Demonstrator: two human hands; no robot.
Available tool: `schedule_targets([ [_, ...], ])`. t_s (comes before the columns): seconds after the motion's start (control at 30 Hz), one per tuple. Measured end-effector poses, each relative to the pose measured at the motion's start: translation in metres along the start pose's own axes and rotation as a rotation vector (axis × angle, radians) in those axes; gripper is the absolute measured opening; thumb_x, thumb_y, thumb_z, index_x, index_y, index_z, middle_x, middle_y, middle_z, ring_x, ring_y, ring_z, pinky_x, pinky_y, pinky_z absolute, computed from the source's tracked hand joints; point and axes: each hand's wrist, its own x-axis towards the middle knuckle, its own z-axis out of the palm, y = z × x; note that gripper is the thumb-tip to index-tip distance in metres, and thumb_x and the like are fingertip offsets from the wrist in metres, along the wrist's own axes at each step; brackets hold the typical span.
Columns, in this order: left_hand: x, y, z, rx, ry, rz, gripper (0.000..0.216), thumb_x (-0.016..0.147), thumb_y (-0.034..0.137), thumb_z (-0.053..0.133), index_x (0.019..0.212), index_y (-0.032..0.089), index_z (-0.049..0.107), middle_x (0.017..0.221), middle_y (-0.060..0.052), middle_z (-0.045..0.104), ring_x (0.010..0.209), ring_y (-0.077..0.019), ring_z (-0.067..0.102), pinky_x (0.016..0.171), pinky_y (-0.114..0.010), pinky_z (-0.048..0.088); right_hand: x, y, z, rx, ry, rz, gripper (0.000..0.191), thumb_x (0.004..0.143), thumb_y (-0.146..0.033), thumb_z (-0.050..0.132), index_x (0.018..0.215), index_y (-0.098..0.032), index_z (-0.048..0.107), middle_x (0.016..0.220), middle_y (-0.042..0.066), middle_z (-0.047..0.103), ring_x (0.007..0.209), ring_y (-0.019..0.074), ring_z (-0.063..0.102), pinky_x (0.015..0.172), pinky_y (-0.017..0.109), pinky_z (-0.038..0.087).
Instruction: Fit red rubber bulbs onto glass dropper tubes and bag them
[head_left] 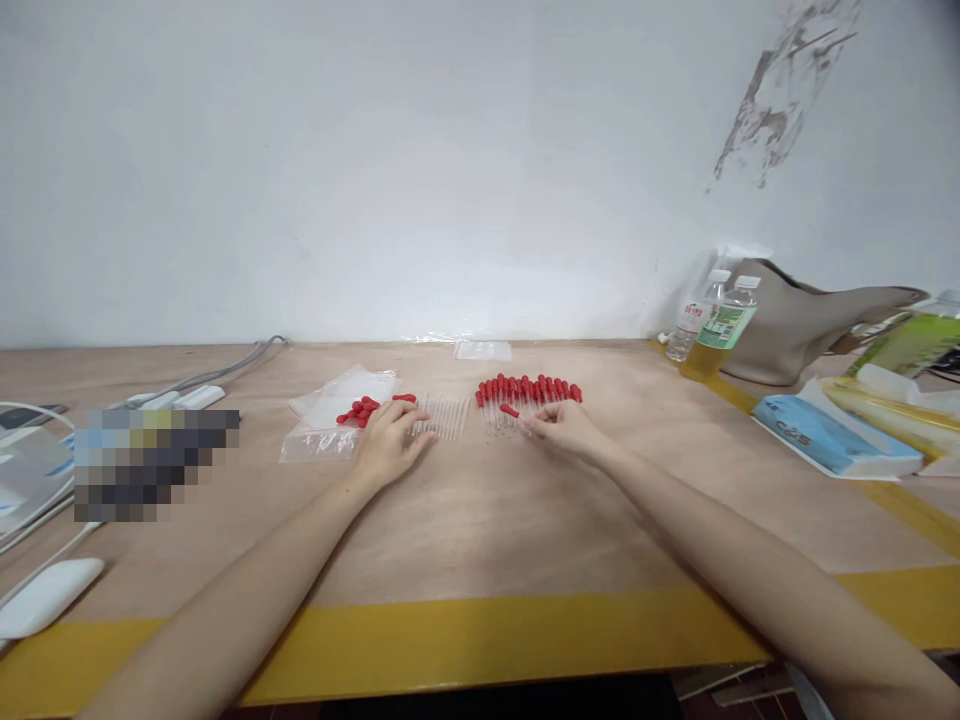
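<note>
My right hand (564, 428) pinches a glass dropper with a red rubber bulb (509, 410); the bulb points left and the fingertips cover much of the tube. Just beyond it lies a row of droppers (529, 388), red bulbs at the far end and clear tubes towards me. My left hand (390, 440) rests with thumb and fingers apart, beside a row of bare glass tubes (448, 417). One red bulb (405, 398) shows past its fingertips. More loose red bulbs (358, 410) lie left of that hand on a clear plastic bag (319, 445).
On the right stand two bottles (720, 330), a grey-brown bag (795, 320) and a blue tissue pack (836, 435). At the left are cables, a blurred-out object (150, 465) and a white mouse-like object (52, 598). Yellow tape (480, 640) runs along the table's near edge.
</note>
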Motion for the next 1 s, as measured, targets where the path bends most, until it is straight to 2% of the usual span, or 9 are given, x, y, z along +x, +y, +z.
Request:
schedule_targets([
  [0.1,-0.001,-0.014,0.003,0.037,-0.012,-0.037,0.020,0.076,0.035,0.053,0.085,0.018,0.061,0.087,-0.005,0.056,0.086,-0.0201,0.051,0.079,-0.034,0.039,0.026,-0.001,-0.006,0.021,0.002,0.154,0.034,0.071,-0.045,0.050,0.061,-0.014,0.062,0.064,0.005,0.063,0.051,0.0102,0.049,0.049,0.021,0.036],
  [0.17,-0.001,-0.016,0.004,0.082,-0.046,-0.054,0.020,0.076,0.035,0.053,0.083,0.019,0.062,0.086,-0.005,0.057,0.086,-0.0208,0.050,0.078,-0.034,0.038,0.039,-0.006,-0.006,-0.057,0.084,0.208,0.037,0.076,-0.044,0.043,0.065,-0.015,0.063,0.068,0.007,0.064,0.055,0.0122,0.052,0.052,0.022,0.037],
  [0.33,-0.001,-0.014,0.000,0.192,-0.091,-0.128,0.021,0.077,0.036,0.050,0.085,0.021,0.062,0.089,-0.006,0.057,0.089,-0.0227,0.049,0.080,-0.036,0.034,0.057,-0.016,0.009,-0.307,0.261,0.287,0.033,0.077,-0.037,0.038,0.075,-0.015,0.063,0.083,0.012,0.063,0.082,0.0250,0.056,0.071,0.035,0.037],
  [0.43,0.001,-0.019,-0.007,0.254,-0.064,-0.192,0.022,0.078,0.036,0.047,0.086,0.022,0.063,0.087,-0.006,0.058,0.089,-0.0241,0.048,0.079,-0.037,0.033,0.063,-0.017,0.020,-0.390,0.276,0.305,0.032,0.077,-0.033,0.038,0.079,-0.013,0.063,0.089,0.015,0.062,0.087,0.0285,0.055,0.080,0.044,0.030],
  [0.6,0.005,-0.030,-0.019,0.334,-0.089,-0.206,0.025,0.081,0.034,0.042,0.086,0.021,0.063,0.087,-0.007,0.059,0.089,-0.0248,0.047,0.079,-0.038,0.031,0.066,-0.012,0.028,-0.468,0.260,0.304,0.035,0.080,-0.035,0.036,0.079,-0.012,0.062,0.086,0.015,0.062,0.083,0.0274,0.056,0.082,0.045,0.026],
  [0.7,0.006,-0.036,-0.022,0.380,-0.120,-0.245,0.025,0.081,0.033,0.042,0.080,0.021,0.064,0.088,-0.007,0.058,0.091,-0.0257,0.047,0.080,-0.039,0.031,0.062,-0.013,0.030,-0.516,0.266,0.268,0.036,0.080,-0.037,0.036,0.080,-0.012,0.061,0.083,0.014,0.062,0.082,0.0264,0.056,0.082,0.044,0.024],
  [0.77,0.006,-0.041,-0.021,0.397,-0.105,-0.310,0.026,0.080,0.034,0.042,0.081,0.021,0.064,0.095,-0.008,0.057,0.095,-0.0270,0.045,0.081,-0.039,0.032,0.057,-0.017,0.034,-0.537,0.262,0.185,0.035,0.081,-0.039,0.036,0.083,-0.013,0.060,0.081,0.012,0.063,0.081,0.0242,0.056,0.082,0.042,0.024],
  [0.9,0.003,-0.054,-0.016,0.377,-0.083,-0.473,0.034,0.083,0.035,0.035,0.100,0.018,0.059,0.109,-0.012,0.050,0.103,-0.0279,0.043,0.086,-0.039,0.033,0.049,-0.035,0.054,-0.511,0.157,-0.027,0.032,0.080,-0.043,0.039,0.076,-0.019,0.060,0.078,0.006,0.064,0.080,0.0210,0.056,0.080,0.038,0.025],
  [1.0,0.001,-0.061,-0.012,0.304,-0.149,-0.595,0.039,0.085,0.033,0.028,0.107,0.015,0.055,0.105,-0.016,0.052,0.103,-0.0277,0.046,0.086,-0.039,0.035,0.047,-0.049,0.071,-0.544,0.089,-0.057,0.030,0.079,-0.040,0.041,0.072,-0.019,0.060,0.078,0.006,0.064,0.080,0.0213,0.057,0.079,0.039,0.025],
])
